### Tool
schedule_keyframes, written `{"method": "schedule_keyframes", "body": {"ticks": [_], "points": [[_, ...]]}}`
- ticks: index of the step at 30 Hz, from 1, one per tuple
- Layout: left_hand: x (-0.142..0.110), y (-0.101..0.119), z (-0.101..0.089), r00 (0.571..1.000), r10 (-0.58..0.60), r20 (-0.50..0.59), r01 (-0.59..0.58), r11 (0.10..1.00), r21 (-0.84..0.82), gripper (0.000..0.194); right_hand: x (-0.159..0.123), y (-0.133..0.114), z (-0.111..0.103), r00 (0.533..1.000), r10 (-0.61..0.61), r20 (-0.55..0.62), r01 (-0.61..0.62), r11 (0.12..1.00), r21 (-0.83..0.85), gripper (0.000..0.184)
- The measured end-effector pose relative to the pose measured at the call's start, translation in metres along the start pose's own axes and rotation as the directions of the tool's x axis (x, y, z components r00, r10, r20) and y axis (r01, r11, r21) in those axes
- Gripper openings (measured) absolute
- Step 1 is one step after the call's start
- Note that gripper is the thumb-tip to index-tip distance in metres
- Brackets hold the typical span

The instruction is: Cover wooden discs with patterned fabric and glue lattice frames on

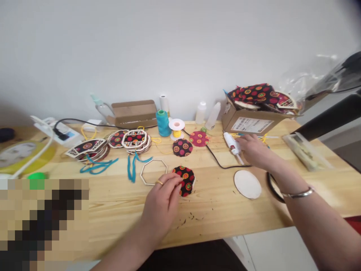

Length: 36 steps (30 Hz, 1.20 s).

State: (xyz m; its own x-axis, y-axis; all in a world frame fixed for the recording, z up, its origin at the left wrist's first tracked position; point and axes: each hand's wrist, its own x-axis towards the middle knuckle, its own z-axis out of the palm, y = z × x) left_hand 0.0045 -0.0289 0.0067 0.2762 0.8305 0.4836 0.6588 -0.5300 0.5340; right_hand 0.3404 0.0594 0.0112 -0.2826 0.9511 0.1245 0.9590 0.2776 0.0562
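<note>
A round piece of black fabric with red and orange flowers (186,180) lies on the table, and my left hand (165,192) pinches its left edge. Its right rim shows a pale layer underneath. To the right, my right hand (251,148) is closed at the side of a white hot glue gun (231,143); some of its fingers are hidden. A thin wooden octagon frame (141,177) lies just left of the fabric round. Near my right forearm rests a white oval disc (247,184).
Behind stand a teal thread cone (163,124), a yellow thread spool (177,130) and a fabric-filled cardboard box (245,122). Finished framed ornaments (135,140) are stacked at left. A black cord (220,163) crosses the table. A clear plastic box (306,152) sits at right.
</note>
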Motion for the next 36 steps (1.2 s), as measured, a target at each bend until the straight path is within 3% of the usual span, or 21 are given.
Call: {"method": "schedule_keyframes", "body": {"ticks": [9,12,16,20,27,33,36], "points": [[0.009,0.001,0.014,0.986,-0.111,0.127,0.116,0.993,-0.032,0.017,0.001,0.002,0.002,0.999,-0.020,-0.042,0.016,0.995,-0.093,0.021],[0.008,0.001,0.018,0.978,-0.132,0.163,0.141,0.989,-0.041,0.016,-0.007,0.001,-0.008,0.994,-0.027,-0.107,0.018,0.996,-0.093,0.020],[0.006,0.001,0.022,0.978,-0.114,0.172,0.119,0.993,-0.019,0.015,-0.024,-0.009,-0.030,0.970,-0.048,-0.238,0.046,0.999,-0.014,0.032],[0.005,0.003,0.024,0.973,-0.127,0.193,0.130,0.991,-0.003,0.011,-0.041,-0.025,-0.043,0.956,-0.039,-0.290,0.060,0.996,0.066,0.037],[0.006,0.013,0.027,0.957,-0.184,0.226,0.158,0.979,0.126,0.004,-0.054,-0.045,-0.043,0.959,-0.179,-0.221,0.233,0.940,0.251,0.011],[0.005,0.014,0.029,0.953,-0.191,0.233,0.164,0.978,0.131,0.004,-0.056,-0.058,-0.039,0.925,-0.330,-0.186,0.378,0.831,0.407,0.017],[0.003,0.012,0.031,0.960,-0.183,0.210,0.161,0.980,0.121,0.002,-0.054,-0.064,-0.040,0.917,-0.374,-0.139,0.394,0.793,0.464,0.022]]}}
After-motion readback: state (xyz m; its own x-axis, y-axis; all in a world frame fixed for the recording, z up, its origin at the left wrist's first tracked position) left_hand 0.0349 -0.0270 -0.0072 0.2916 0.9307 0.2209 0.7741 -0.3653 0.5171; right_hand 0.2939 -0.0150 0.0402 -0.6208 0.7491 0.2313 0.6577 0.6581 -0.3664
